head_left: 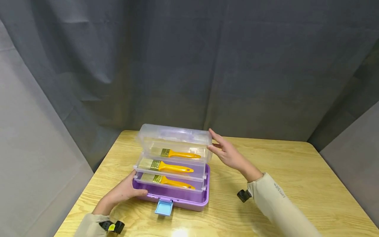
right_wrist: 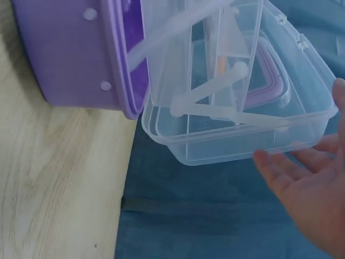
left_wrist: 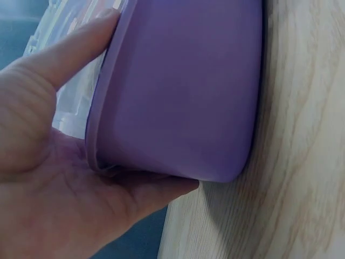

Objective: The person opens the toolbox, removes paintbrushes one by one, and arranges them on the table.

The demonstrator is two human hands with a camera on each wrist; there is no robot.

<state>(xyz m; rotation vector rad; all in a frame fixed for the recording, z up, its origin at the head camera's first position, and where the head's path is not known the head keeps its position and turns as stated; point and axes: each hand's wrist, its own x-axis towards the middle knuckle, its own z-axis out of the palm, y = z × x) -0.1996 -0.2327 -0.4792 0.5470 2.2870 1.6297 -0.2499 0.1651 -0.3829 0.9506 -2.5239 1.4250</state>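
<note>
A storage box [head_left: 189, 205] with a purple base stands fanned out on the table, its blue latch [head_left: 164, 207] hanging down in front. Inside, two clear trays [head_left: 171, 176] step up toward the tilted-back clear lid [head_left: 177, 133]. Three paintbrushes with yellow handles show, the front brush [head_left: 174, 182], the middle brush [head_left: 174, 167] and the back brush [head_left: 183, 154]. My left hand [head_left: 127, 189] grips the base's left end, thumb over the rim and fingers along its wall [left_wrist: 178, 91]. At the lid's right end, my right hand [head_left: 229, 153] holds the edge between thumb and fingers.
The wooden table [head_left: 296, 184] extends well to the right of the box. Dark cloth [head_left: 251, 72] hangs behind its far edge, and pale panels [head_left: 38, 138] stand at both sides. White hinge arms [right_wrist: 210, 89] link the trays, lid and base.
</note>
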